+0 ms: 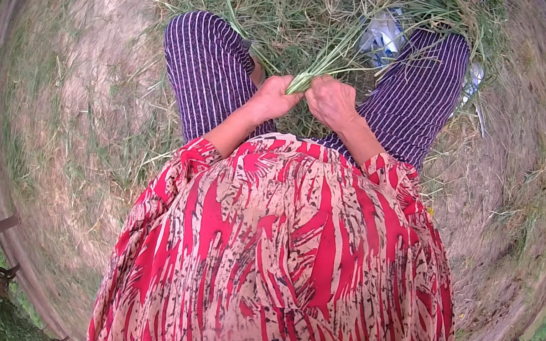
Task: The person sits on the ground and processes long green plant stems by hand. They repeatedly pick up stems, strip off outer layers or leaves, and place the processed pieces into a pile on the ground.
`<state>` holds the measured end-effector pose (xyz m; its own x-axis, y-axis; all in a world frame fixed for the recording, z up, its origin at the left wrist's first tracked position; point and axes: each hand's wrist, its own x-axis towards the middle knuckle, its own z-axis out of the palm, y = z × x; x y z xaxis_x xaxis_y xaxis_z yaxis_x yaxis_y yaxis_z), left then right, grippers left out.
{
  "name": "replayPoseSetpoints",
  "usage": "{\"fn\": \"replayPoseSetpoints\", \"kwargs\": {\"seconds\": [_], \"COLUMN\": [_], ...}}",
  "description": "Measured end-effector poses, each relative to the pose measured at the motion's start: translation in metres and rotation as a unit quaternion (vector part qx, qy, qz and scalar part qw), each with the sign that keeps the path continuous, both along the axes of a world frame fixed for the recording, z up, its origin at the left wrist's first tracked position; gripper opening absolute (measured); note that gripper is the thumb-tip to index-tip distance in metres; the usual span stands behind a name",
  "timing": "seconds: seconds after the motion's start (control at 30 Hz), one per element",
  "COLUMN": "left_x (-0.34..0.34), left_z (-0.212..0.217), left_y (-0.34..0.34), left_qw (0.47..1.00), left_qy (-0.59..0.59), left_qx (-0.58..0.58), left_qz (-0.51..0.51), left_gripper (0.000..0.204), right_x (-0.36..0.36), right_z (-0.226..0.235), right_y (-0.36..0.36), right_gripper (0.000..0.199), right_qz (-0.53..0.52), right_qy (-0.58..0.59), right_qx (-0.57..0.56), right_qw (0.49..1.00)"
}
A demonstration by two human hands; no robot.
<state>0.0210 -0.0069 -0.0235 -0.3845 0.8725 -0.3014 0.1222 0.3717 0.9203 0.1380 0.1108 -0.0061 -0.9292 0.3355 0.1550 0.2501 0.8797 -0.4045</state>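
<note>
Step in hand looked like working the gathered ends of one grass bundle (306, 80), held between the knees, left hand (275, 99) and right hand (331, 102) both closed tight on it, knuckles near each other. Next move seemed to call for keeping both pinches firm so stems didn't slip. Count: two hands, one bundle, one loose grass heap (279, 5) beyond, two white-blue scraps (384, 37); single stems too tangled to count.
</note>
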Motion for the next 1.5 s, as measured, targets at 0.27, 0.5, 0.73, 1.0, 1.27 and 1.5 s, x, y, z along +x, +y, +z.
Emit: {"fn": "replayPoseSetpoints", "kwargs": {"seconds": [0.27,0.5,0.73,1.0,1.27,1.5], "left_x": [-0.001,-0.003,-0.003,-0.009,-0.003,-0.005], "left_z": [0.031,0.03,0.022,0.026,0.025,0.027], "left_y": [-0.002,-0.006,-0.009,-0.004,-0.005,-0.003], "left_qw": [0.909,0.878,0.863,0.854,0.902,0.888], "left_qy": [-0.411,-0.476,-0.501,-0.516,-0.43,-0.455], "left_qx": [0.065,0.055,0.062,0.062,0.042,0.046], "left_qz": [0.015,0.0,0.013,0.026,0.01,0.046], "left_gripper": [0.005,0.008,0.009,0.016,0.017,0.012], "right_x": [-0.003,0.003,0.006,0.013,0.007,0.006], "right_z": [0.009,0.007,-0.001,0.0,0.006,-0.005], "right_y": [-0.003,0.004,0.0,-0.007,0.0,-0.005], "right_gripper": [0.019,0.019,0.027,0.021,0.022,0.017], "right_qz": [-0.153,-0.098,0.021,-0.024,-0.181,-0.174], "right_qy": [0.158,0.098,0.082,0.016,0.148,0.109], "right_qx": [-0.778,-0.761,-0.344,-0.477,-0.326,-0.573], "right_qw": [0.588,0.633,0.935,0.878,0.916,0.794]}}
